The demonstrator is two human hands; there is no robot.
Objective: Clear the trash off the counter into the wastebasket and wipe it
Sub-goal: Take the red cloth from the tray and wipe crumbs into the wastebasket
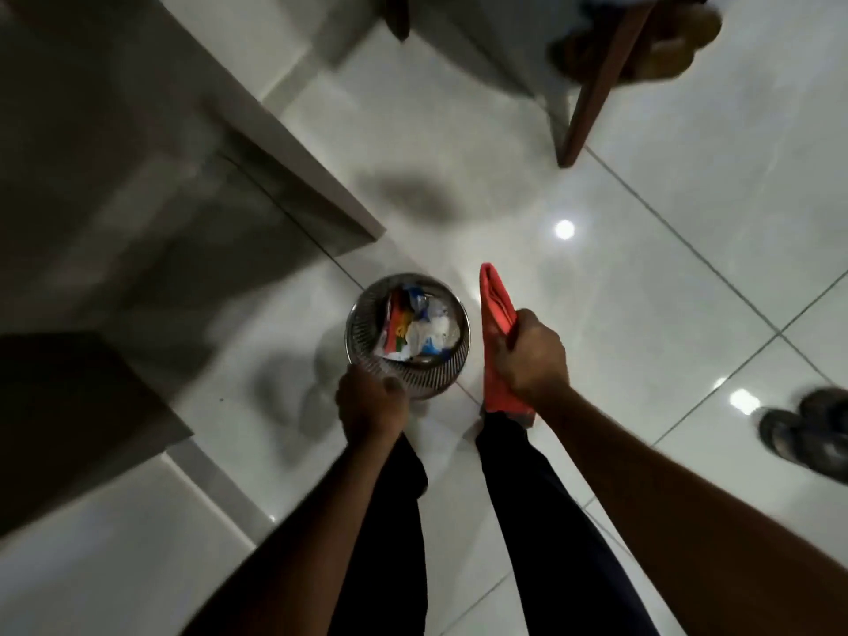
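Observation:
A round metal mesh wastebasket (459, 309) hangs low over the tiled floor, centre of view. Inside it lies trash (420, 330): colourful wrappers and crumpled white paper. My left hand (369, 401) grips the basket's near rim. My right hand (530, 355) is just to the right of the basket, closed around a folded red cloth (495, 300) that sticks out above and below the fist. My dark trouser legs show below both hands.
A grey counter (174, 144) fills the left side, with a dark lower unit (69, 415) beneath it. A wooden chair leg (592, 98) stands at the upper right. A pair of dark sandals (807, 433) lies on the floor at the right edge.

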